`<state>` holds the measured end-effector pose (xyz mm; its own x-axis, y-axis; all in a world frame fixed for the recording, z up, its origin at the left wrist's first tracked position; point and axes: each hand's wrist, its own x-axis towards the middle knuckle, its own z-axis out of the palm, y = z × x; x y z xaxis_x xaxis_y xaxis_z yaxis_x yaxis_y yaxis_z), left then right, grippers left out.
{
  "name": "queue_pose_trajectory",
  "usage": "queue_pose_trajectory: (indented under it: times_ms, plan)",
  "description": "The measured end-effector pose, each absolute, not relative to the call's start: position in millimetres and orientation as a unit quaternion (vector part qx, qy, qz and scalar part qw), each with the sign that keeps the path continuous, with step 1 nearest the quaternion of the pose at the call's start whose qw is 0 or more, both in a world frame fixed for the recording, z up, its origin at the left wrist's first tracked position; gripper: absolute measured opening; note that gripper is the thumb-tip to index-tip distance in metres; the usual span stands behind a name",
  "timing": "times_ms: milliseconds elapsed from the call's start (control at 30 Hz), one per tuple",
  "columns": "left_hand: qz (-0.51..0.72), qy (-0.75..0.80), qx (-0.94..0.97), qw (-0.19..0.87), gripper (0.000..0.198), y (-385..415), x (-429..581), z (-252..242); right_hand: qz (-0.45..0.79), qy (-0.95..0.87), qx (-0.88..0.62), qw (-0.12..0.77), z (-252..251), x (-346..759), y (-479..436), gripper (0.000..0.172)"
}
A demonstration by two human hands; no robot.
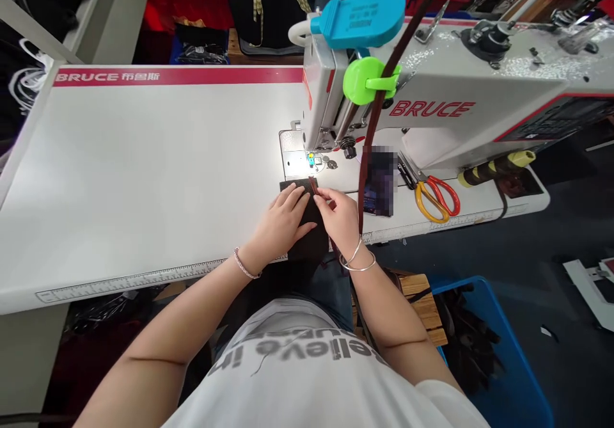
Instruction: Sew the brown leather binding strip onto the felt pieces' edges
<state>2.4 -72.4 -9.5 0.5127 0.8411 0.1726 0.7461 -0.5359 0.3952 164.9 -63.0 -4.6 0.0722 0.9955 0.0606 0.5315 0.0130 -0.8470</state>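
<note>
From the head view we look down on a white sewing table (144,159) with a printed ruler along its front edge. A dark panel of fabric or leather (296,187) lies near that edge, its long axis running from just in front of the needle plate (292,153) back toward the person and over the edge. The person's left hand (281,223) lies flat on the panel, fingers slightly spread, pinching nothing. The right hand (338,215) sits just beside it, on the machine side, with its thumb and fingertips (320,199) closed in a narrow pinch on a thin reddish-brown strip (313,186). That strip stands at the panel's far end, close to the needle plate, so the right hand is the nearer of the two to it. A long dark brown strap (370,135) hangs past the right wrist; we cannot tell whether it joins the strip. Further right on the table lie red-and-yellow-handled scissors (434,201), below the arm of the BRUCE sewing machine (432,109).
</note>
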Motion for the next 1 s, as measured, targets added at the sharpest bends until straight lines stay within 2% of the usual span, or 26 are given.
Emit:
queue_pose_trajectory:
  times_ms: [167,400,1000]
  plan:
    - [0.163,0.446,0.873,0.11,0.041,-61,2,-3,0.302,-0.594,-0.657,0.354,-7,164,-54,0.033]
    - [0.134,0.438,0.885,0.088,0.047,-52,-1,-3,0.305,-0.614,-0.635,0.356,-5,162,-52,0.021]
    - [0.111,0.43,0.894,0.057,0.051,-40,-1,-5,0.271,-0.634,-0.638,0.344,-9,160,-47,0.017]
